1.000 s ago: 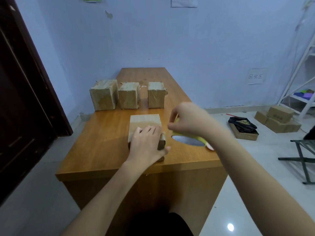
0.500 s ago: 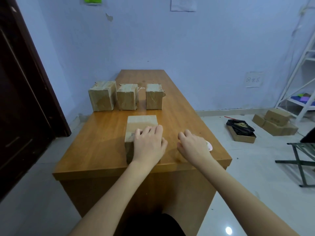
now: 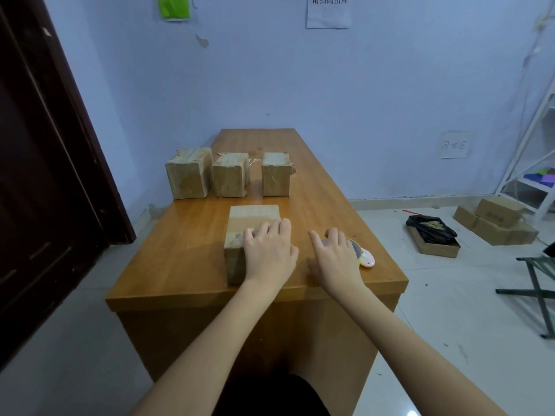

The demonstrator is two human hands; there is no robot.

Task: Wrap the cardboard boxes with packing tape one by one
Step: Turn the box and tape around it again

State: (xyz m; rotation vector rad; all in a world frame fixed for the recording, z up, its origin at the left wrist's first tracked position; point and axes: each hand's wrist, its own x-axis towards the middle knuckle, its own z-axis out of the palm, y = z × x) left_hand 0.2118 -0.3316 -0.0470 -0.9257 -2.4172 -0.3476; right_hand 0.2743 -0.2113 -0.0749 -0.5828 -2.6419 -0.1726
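**Hands on the box and the tape**

While the left hand [image 3: 270,253] lies flat with straight fingers on the box [image 3: 249,223] in the middle of the worktop [image 3: 180,259], the right hand [image 3: 335,259] rests with loose fingers on the tape roll [image 3: 362,253] just right of it.

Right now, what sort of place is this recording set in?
Probably a small packing or stockroom: taped cardboard boxes lined up on a wooden desk, more cartons stacked on the floor, and paper notices on the wall.
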